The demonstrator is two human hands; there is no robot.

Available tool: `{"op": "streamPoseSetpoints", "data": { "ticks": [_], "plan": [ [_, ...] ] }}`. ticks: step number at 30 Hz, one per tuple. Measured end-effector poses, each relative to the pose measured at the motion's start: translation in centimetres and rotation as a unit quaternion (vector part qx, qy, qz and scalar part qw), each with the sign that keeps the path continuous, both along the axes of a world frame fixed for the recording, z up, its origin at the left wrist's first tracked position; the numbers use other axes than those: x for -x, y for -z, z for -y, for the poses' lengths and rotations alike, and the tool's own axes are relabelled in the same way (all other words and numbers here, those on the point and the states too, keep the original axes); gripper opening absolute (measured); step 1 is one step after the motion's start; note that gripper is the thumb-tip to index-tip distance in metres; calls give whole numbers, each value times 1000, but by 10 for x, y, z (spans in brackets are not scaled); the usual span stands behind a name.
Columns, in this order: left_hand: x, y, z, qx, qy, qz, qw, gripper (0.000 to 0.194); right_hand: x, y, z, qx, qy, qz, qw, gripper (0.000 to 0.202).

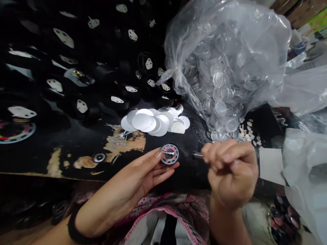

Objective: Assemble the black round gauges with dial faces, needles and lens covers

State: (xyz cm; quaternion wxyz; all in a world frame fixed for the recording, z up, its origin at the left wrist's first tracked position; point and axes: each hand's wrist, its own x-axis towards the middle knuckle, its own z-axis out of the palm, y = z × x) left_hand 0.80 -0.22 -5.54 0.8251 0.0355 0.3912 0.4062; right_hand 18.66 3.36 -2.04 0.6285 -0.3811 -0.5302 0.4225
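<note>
A small round pressure gauge [170,154] sits in my left hand [146,166], gripped at the rim between thumb and fingers. Its dark dial faces up, with red and green bands and a white needle. My right hand [232,170] is closed around a tool with a thin metal shaft [198,155], which points left toward the gauge without touching it. The fist hides the rest of that tool. Just beyond my left hand lies a spread pile of white and silvery discs [153,122]. Small white needles [121,136] are scattered left of the discs.
Black gauge housings [88,109] with white plates crowd the back left. A clear plastic bag [224,51] spills transparent round covers [221,107] at the right. Small pale parts [247,131] lie beside it. A metal ring [99,157] rests near the worn front edge.
</note>
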Motion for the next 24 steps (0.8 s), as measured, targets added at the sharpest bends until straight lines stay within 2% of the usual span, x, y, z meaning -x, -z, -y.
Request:
{"op": "streamPoseSetpoints", "data": {
  "ticks": [3, 6, 11, 16, 21, 24],
  "plan": [
    [-2, 0, -1, -16, 4, 11, 1000, 22, 26, -4, 1, 22, -80, 66, 994, 19],
    [-2, 2, -2, -25, 10, 26, 999, 19, 34, 0, -2, 45, -111, 142, 983, 18],
    [-3, -1, -3, -5, -11, 16, 1000, 18, 36, 7, -6, 16, -166, 142, 976, 20],
    [-7, -4, -4, 49, -5, -17, 999, 22, 40, 8, -5, -15, -158, 154, 975, 21],
    [-13, 6, 2, 22, -36, -20, 999, 26, 40, 10, -1, -36, -170, 153, 973, 22],
    [-15, 11, 6, 42, -63, -21, 997, 34, 39, 14, -1, -33, -162, 138, 977, 22]
  ]
}}
